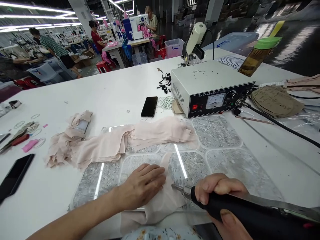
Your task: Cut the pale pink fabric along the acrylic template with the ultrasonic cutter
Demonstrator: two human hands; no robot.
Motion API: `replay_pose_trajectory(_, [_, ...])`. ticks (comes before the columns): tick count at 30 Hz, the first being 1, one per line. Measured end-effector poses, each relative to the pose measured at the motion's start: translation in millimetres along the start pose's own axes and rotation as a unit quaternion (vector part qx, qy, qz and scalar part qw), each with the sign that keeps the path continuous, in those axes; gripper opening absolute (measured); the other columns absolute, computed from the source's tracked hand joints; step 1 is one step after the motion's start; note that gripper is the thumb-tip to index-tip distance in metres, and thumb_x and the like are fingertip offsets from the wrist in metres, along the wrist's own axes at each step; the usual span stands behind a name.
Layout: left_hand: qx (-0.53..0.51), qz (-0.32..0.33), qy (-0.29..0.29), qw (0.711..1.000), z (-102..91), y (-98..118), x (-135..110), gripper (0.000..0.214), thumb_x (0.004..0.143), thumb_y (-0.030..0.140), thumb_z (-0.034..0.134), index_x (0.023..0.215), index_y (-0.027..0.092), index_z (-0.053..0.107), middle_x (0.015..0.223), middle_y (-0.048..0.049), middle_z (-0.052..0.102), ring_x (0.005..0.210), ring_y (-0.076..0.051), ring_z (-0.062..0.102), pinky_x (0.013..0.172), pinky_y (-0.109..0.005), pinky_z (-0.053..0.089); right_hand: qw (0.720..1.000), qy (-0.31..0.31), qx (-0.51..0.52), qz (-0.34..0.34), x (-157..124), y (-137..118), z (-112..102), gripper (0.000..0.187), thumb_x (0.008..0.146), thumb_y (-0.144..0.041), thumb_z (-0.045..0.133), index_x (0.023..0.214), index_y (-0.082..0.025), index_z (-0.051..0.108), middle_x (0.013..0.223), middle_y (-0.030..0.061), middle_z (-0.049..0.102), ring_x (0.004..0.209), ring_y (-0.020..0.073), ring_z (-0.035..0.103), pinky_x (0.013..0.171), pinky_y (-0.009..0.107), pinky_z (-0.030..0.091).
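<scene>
My left hand (145, 185) lies flat, fingers stretched out, pressing on a sheer pale pink fabric piece (165, 203). That piece spreads over the clear-topped, grey stone-patterned mat (225, 170) and hangs toward me at the near edge. In my right hand (222, 190) is a black-handled ultrasonic cutter (215, 203), fingers wrapped around its grip. Its metal tip points left, close beside the fabric and my left fingertips; whether it touches the cloth I cannot tell. Stacked pink fabric strips (162, 133) lie beyond my hands, with a crumpled pink bundle (65, 146) to the left.
A control box (212, 86) with a dial stands at the back right, a black cable (282, 125) running from it. Phones lie at the centre (149, 106) and left (16, 176). A green-lidded bottle (260, 55) stands behind. People work at machines farther off.
</scene>
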State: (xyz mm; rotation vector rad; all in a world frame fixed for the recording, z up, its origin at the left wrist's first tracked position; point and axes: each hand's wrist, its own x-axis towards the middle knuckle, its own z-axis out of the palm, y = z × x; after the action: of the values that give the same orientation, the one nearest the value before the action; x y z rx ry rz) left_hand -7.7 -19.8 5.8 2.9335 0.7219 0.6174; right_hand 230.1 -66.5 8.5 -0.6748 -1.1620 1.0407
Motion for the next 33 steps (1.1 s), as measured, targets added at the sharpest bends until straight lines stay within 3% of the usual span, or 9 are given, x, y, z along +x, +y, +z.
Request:
replay_pose_trajectory(10, [0.048, -0.009, -0.031, 0.998, 8.8, -3.1, -7.9, 0.031, 0.096, 0.024, 0.053, 0.124, 0.010, 0.055, 0.126, -0.0177, 0.061, 0.124, -0.028, 0.054, 0.095, -0.041, 0.052, 0.988, 0.136, 0.048, -0.046, 17.0, 26.5, 6.6, 0.012, 0.087, -0.025, 0.057, 0.099, -0.026, 0.054, 0.089, 0.0012, 0.052, 0.068, 0.0130, 0.055, 0.065, 0.035, 0.052])
replay_pose_trajectory(15, [0.032, -0.004, -0.034, 0.999, 7.3, -7.4, -5.4, 0.031, 0.099, 0.026, 0.049, 0.124, 0.010, 0.055, 0.129, -0.0178, 0.059, 0.128, -0.028, 0.050, 0.098, -0.042, 0.051, 0.989, 0.135, 0.039, -0.045, 18.1, 35.6, 9.8, 0.015, 0.087, -0.023, 0.056, 0.102, -0.025, 0.054, 0.092, 0.0014, 0.053, 0.072, 0.0139, 0.056, 0.071, 0.037, 0.050])
replay_pose_trajectory(22, [0.018, 0.009, -0.039, 0.999, 8.3, -11.5, -4.2, 0.030, 0.100, 0.027, 0.048, 0.123, 0.011, 0.056, 0.130, -0.0170, 0.059, 0.127, -0.027, 0.052, 0.100, -0.044, 0.049, 0.985, 0.161, 0.066, -0.016, 21.8, 34.1, 17.1, 0.013, 0.085, -0.026, 0.057, 0.098, -0.025, 0.056, 0.089, 0.0009, 0.053, 0.067, 0.0128, 0.056, 0.066, 0.035, 0.050])
replay_pose_trajectory(33, [0.016, 0.038, -0.048, 0.998, 7.2, -19.0, -5.2, 0.031, 0.098, 0.026, 0.050, 0.124, 0.010, 0.056, 0.122, -0.0152, 0.064, 0.124, -0.027, 0.054, 0.103, -0.045, 0.046, 0.987, 0.148, 0.063, 0.003, 21.5, 32.5, 13.8, 0.014, 0.085, -0.028, 0.059, 0.098, -0.026, 0.057, 0.090, 0.0013, 0.054, 0.065, 0.0124, 0.055, 0.065, 0.035, 0.051])
